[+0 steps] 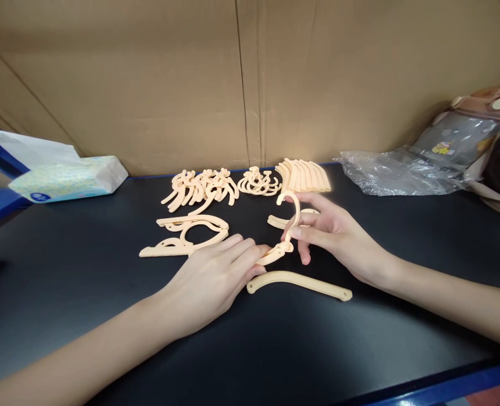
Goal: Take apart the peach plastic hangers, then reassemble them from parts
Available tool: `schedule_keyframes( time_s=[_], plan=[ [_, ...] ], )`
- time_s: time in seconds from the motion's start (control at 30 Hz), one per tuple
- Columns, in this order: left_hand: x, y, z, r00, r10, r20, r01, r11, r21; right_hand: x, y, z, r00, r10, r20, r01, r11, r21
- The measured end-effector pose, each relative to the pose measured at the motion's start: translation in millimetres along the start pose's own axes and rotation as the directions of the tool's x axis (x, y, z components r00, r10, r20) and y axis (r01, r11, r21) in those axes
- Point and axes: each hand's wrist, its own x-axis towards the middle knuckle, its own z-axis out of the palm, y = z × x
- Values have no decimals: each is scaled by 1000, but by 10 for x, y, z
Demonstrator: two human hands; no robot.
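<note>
My left hand [218, 276] is closed around a cream plastic hanger arm [273, 255], its fingers hiding most of the piece. Between the thumb and fingers of my right hand [326, 228] is a curved hanger hook [297, 211], its lower end meeting the arm's end. Just below the hands, a loose curved hanger arm [300, 279] lies on the black table. Left of the hook, a folded hanger [190, 234] rests flat, partly behind my left hand. Another arm piece [277, 221] lies partly hidden behind the hook and right hand.
Along the back are a pile of small curved pieces [203, 189], a heap of hooks [258, 181] and a row of hanger arms [304, 176]. A tissue pack [72, 179] stands at left. Clear plastic wrap [402, 169] and a transparent bottle [456, 138] are at right, before a cardboard wall [169, 84].
</note>
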Motion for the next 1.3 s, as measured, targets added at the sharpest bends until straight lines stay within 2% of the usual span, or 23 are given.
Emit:
schedule_keyframes(
  time_s=[0.23, 0.53, 0.77, 0.93, 1.1, 1.3],
  plan=[
    [26, 31, -19, 1000, 6, -14, -4, 997, 77, -17, -15, 14, 999, -38, -36, 36, 998, -57],
    [16, 37, -21, 1000, -27, -4, 27, 997, 71, -41, -4, 34, 995, -84, -59, 76, 989, -123],
    [14, 43, -3, 1000, -17, -8, 17, 995, 96, -124, -21, 74, 981, -174, -89, 151, 964, -217],
    [9, 47, -5, 1000, -17, 3, 17, 995, 102, -119, -18, 77, 978, -193, -78, 173, 963, -209],
    [-6, 51, -14, 999, -36, 39, 33, 996, 79, -92, 4, 68, 981, -182, -69, 164, 963, -214],
    [-11, 63, -13, 992, -87, 91, 83, 995, 54, -40, 60, 43, 992, -95, -78, 81, 983, -164]
  ],
)
